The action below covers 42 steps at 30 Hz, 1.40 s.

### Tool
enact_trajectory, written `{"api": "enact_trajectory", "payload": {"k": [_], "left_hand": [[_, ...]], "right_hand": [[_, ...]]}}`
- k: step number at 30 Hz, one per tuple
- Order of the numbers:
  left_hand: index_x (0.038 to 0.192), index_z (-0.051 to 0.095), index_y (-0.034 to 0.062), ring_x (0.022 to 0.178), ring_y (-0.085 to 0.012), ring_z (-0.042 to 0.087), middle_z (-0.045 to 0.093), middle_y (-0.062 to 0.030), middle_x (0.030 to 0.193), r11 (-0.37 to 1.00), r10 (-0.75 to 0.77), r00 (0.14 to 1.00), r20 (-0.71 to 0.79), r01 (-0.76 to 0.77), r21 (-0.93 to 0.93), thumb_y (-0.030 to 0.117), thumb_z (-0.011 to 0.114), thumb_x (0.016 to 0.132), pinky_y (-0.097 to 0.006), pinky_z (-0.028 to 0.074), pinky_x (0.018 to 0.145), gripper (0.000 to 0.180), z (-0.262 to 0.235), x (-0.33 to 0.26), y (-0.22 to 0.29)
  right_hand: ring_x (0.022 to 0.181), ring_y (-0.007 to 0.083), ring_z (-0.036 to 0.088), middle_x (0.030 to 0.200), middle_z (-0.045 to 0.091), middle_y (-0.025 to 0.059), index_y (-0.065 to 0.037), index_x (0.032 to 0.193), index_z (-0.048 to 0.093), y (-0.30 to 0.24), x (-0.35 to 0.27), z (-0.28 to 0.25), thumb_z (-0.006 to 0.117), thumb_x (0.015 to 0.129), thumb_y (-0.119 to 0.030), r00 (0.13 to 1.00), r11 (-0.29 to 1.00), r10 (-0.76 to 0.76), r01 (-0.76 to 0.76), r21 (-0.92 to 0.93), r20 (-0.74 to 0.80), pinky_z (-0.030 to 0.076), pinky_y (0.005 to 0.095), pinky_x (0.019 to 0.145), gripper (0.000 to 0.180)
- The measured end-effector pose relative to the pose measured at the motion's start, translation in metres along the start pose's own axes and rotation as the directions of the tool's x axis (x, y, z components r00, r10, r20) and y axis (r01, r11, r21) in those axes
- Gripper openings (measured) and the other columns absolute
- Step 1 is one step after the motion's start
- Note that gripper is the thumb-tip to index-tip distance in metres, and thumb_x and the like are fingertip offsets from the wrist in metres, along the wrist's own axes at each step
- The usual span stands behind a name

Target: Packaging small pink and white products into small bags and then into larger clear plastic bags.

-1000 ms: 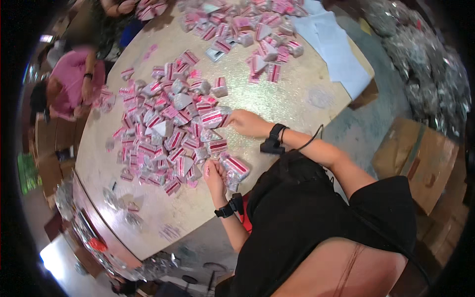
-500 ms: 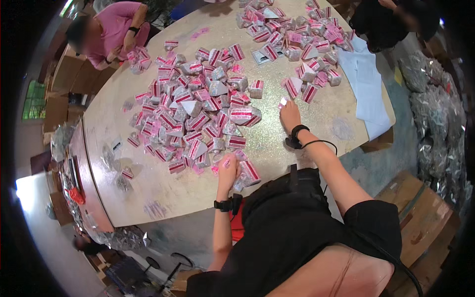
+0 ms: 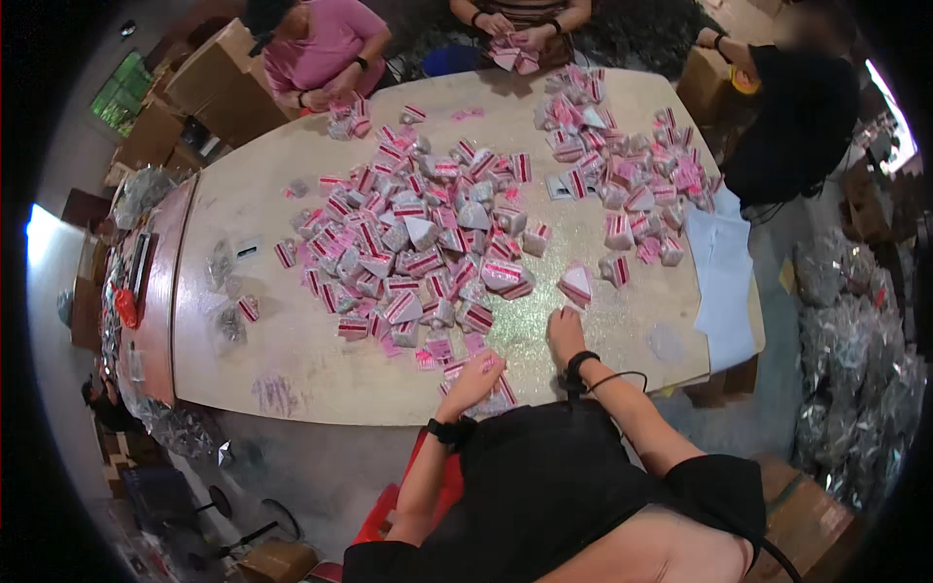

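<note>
Near the table's front edge, the left hand pinches a pink-and-white packet, the right hand lies flat, fingers together, just short of another small carton, while the big central heap looks mostly unworked.

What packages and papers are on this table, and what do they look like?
Small boxes: heaped mid-table, pink, red and white.
Second heap: far right side, same colours.
Lone box: just beyond the right hand, wedge-shaped.
Flat pink packs: under the left hand.
White sheets: right table edge.
</note>
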<state>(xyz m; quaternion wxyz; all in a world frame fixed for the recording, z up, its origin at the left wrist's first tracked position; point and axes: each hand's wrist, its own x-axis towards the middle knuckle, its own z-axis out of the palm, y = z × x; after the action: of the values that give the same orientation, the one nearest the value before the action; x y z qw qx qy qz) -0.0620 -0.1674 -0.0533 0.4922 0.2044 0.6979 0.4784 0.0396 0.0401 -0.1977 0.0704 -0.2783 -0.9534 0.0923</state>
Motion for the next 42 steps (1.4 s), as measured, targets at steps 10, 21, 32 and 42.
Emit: {"api": "enact_trajectory", "payload": {"k": [10,21,32,42], "left_hand": [[0.077,0.051,0.0032,0.049,-0.0104,0.052,0.051,-0.0028,0.057,0.987,0.107,0.987,-0.121,-0.091,0.130,0.026,0.054,0.087,-0.027,0.041,0.046,0.025,0.000,-0.005,-0.032],[0.077,0.049,0.0063,0.045,-0.0076,0.048,0.053,-0.0029,0.057,0.967,-0.083,0.996,0.033,0.089,-0.239,0.029,0.048,0.091,-0.022,0.036,0.041,0.027,-0.010,-0.001,0.013],[0.099,0.049,-0.0001,0.086,-0.0158,0.049,0.054,-0.0074,0.095,0.946,0.297,0.947,0.121,-0.275,-0.171,0.020,0.030,0.097,-0.029,0.040,0.083,0.028,-0.008,-0.010,0.019],[0.112,0.048,0.0022,0.083,-0.0166,0.060,0.059,-0.0089,0.098,0.715,0.045,0.995,-0.092,-0.096,-0.693,0.057,0.020,0.091,-0.024,0.052,0.062,0.065,-0.015,-0.010,0.000]], "right_hand": [[0.105,0.0381,0.042,0.110,0.045,0.0235,0.002,0.091,0.052,0.007,-0.015,-0.013,0.057,0.076,-0.020,0.996,0.992,-0.085,0.082,0.093,0.029,0.039,0.0435,0.087,0.027],[0.068,0.0337,0.059,0.073,0.059,0.0210,0.002,0.070,0.060,0.026,0.030,-0.029,0.053,0.071,-0.009,0.923,0.959,-0.276,0.245,0.142,0.268,0.048,0.0396,0.062,0.013],[0.064,0.0327,0.056,0.069,0.057,0.0148,-0.001,0.077,0.057,-0.099,0.014,-0.224,0.058,0.077,-0.014,0.586,0.579,-0.749,0.351,0.736,0.309,0.044,0.0373,0.060,0.013],[0.071,0.0257,0.056,0.076,0.056,0.0124,0.000,0.086,0.055,-0.138,0.011,-0.158,0.060,0.079,-0.009,0.927,0.259,-0.374,0.098,0.961,0.006,0.044,0.0338,0.065,0.012]]}}
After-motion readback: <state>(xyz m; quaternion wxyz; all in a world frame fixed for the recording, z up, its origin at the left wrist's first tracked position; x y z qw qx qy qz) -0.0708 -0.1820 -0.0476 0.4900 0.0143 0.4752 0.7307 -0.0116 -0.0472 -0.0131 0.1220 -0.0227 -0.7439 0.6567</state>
